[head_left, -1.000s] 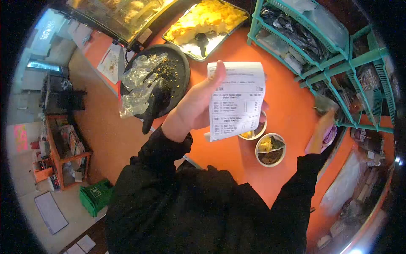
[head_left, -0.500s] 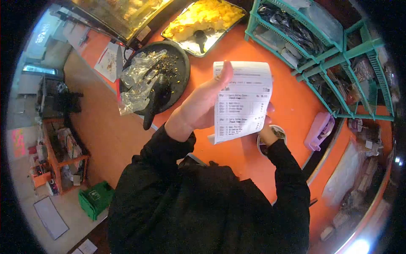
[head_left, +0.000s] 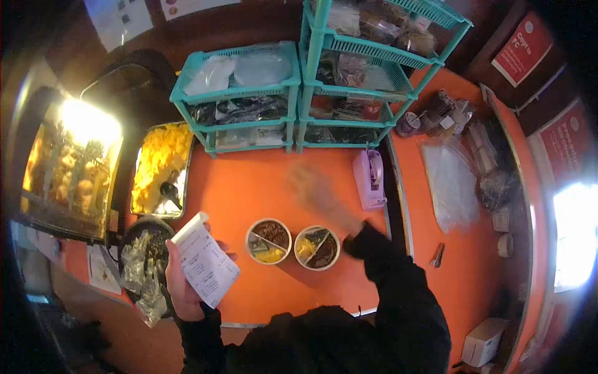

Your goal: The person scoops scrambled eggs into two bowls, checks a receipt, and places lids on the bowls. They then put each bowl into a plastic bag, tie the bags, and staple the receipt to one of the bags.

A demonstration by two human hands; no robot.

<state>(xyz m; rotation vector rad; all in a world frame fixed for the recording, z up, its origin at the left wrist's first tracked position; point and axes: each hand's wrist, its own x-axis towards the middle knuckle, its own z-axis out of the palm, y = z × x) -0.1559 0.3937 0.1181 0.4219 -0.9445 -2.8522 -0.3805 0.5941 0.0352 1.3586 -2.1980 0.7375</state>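
Note:
My left hand (head_left: 180,287) is closed on a printed paper receipt (head_left: 207,265), whose top edge curls over. My right hand (head_left: 319,194) stretches forward above the orange counter (head_left: 243,181); motion smears its fingers. Just nearer to me than that hand stand two round bowls. The left bowl (head_left: 270,242) has dividers, with shredded dark brown food and something yellow in its sections. In the right bowl (head_left: 317,248) there are yellow pieces, dark strips and a dark brown portion. Neither hand touches a bowl.
Teal stacking racks (head_left: 293,106) with bagged packaging line the back. A lilac tape dispenser (head_left: 372,181) stands at right. To the left are a tray of yellow food (head_left: 161,165), a lit display case (head_left: 75,168) and a dark pan (head_left: 146,230) holding a plastic bag.
The view has swung toward the racks. My right hand has left the bowl beside it and moved forward. My left hand still holds the receipt, now lower and to the left in view.

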